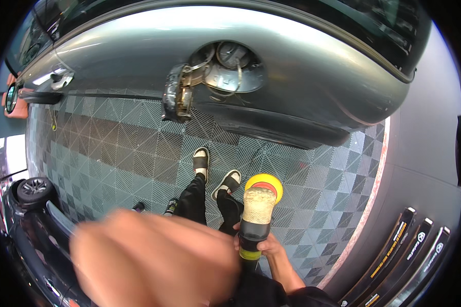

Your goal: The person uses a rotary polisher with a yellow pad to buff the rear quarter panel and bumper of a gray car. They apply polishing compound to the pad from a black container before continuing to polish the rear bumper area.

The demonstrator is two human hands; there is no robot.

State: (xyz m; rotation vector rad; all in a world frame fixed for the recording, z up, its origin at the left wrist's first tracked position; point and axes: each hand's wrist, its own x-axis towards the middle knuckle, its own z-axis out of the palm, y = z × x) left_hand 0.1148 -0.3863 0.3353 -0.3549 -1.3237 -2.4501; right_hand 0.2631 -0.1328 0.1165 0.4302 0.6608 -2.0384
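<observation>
My right hand (269, 245) grips a handheld polisher (253, 230) by its black lower body, fingers wrapped round both sides. The polisher has a pale, mesh-textured head cover and a round yellow pad (277, 186) facing away from me. Close to the camera, my left hand (153, 257) is a large blur; its fingers and anything in them cannot be made out. In front stands a grey car (138, 50). Its fuel door (176, 92) hangs open to the left of the filler recess, where a tethered fuel cap (233, 55) sits.
Interlocking grey floor tiles (138, 134) lie between the cars. A dark car (42, 245) stands behind me at lower left. Another pair of shoes (171, 206) is partly seen beside my legs. Several long printed boxes (418, 245) line the right wall. A red-and-white strip (380, 161) edges the floor.
</observation>
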